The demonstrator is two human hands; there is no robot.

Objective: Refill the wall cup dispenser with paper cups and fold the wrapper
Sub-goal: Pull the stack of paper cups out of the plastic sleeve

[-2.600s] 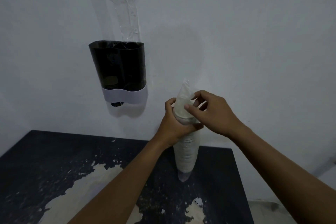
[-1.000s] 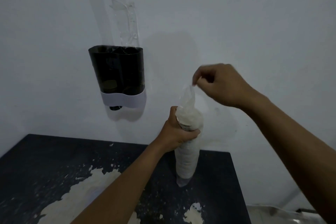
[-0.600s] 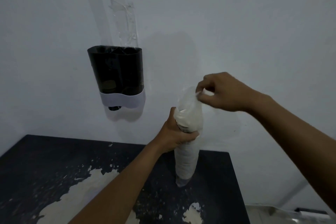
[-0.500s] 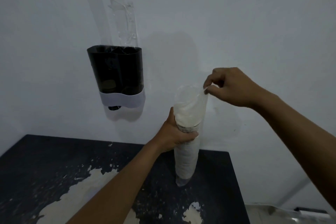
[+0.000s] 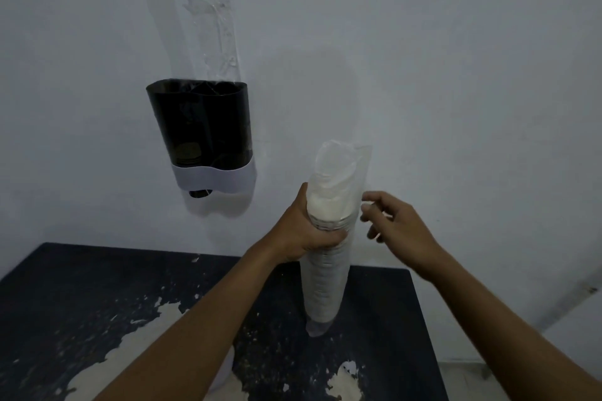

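A tall stack of white paper cups stands upright on the dark table, inside a clear plastic wrapper whose top stands open above the cups. My left hand grips the stack just below its top. My right hand hovers at the stack's right side with fingers spread, its fingertips close to the wrapper, holding nothing. The dark cup dispenser with a white lower band hangs on the wall to the upper left; it looks nearly empty.
The black table has worn pale patches in its paint. Clear tape strips stick to the white wall above the dispenser. The table's right edge ends near a floor corner.
My right hand pulled the wrapper's twisted top up and open, then let go and dropped down beside the stack. The wrapper mouth now stands open. My left hand kept its grip.
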